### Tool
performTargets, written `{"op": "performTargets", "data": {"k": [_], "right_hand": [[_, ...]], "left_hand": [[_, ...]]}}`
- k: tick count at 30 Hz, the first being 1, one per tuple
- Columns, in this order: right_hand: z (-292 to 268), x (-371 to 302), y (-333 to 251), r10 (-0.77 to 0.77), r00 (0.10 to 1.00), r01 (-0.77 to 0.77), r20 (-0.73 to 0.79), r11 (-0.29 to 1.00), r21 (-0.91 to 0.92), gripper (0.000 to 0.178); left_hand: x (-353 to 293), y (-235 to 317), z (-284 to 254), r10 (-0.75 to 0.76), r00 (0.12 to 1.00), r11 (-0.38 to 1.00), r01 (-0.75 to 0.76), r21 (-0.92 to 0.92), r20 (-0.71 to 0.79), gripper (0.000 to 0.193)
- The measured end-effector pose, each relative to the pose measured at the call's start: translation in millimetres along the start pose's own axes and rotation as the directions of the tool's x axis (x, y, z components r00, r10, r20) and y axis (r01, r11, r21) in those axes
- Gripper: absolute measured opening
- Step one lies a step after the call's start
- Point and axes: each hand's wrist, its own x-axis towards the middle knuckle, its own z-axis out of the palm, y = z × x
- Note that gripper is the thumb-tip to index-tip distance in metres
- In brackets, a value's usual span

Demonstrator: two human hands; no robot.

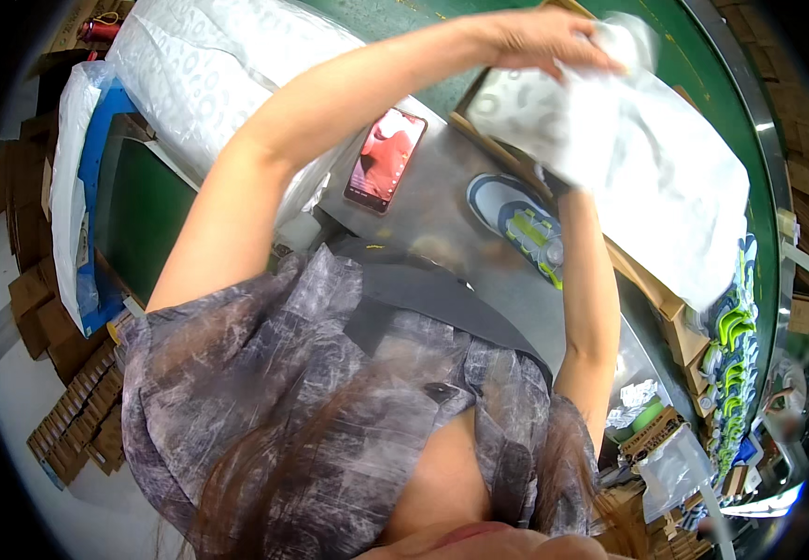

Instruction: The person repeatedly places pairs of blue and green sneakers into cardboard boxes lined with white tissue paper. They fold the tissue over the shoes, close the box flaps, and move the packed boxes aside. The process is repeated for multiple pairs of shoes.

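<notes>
My left hand (552, 42) reaches across to the far right with its fingers closed on a sheet of white wrapping paper (675, 177), which is blurred by motion. Beneath the paper is an open cardboard shoebox (642, 271); only its brown edges show. My right forearm goes up to the paper's near edge, where the sheet hides the hand and its fingers. A small dark thing shows at that wrist; I cannot make out what it is. A white, blue and lime sneaker (521, 224) lies on the metal table, just left of my right forearm.
A phone (386, 161) with a lit screen lies on the metal table (437, 182). Patterned white paper (227, 75) is heaped at the left, beside a blue-framed green panel (138, 205). Several blue and lime sneakers (733, 345) line the right side. Flattened cardboard (77, 411) is stacked at lower left.
</notes>
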Motion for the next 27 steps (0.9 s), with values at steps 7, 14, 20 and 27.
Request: {"op": "performTargets", "data": {"k": [7,14,20,27], "right_hand": [[-77,-23,-7,-0.647,0.742,0.410,0.173,0.234,-0.882,0.046],[-167,-69,70,-0.025,0.997,0.076,0.075,0.557,-0.827,0.045],[-198,-152,102,-0.211,0.700,0.219,-0.682,0.973,-0.077,0.019],[-133,-154,134,0.528,0.847,-0.530,0.061,0.831,0.170,0.041]], "left_hand": [[12,-98,-39,0.279,0.960,0.342,-0.065,0.937,-0.035,0.049],[9,-125,6,-0.224,0.962,-0.292,-0.221,0.931,0.158,0.067],[11,-94,-11,0.089,0.995,0.093,-0.044,0.995,0.036,0.064],[-98,-90,82,0.049,0.907,0.536,-0.378,0.755,0.419,0.082]]}}
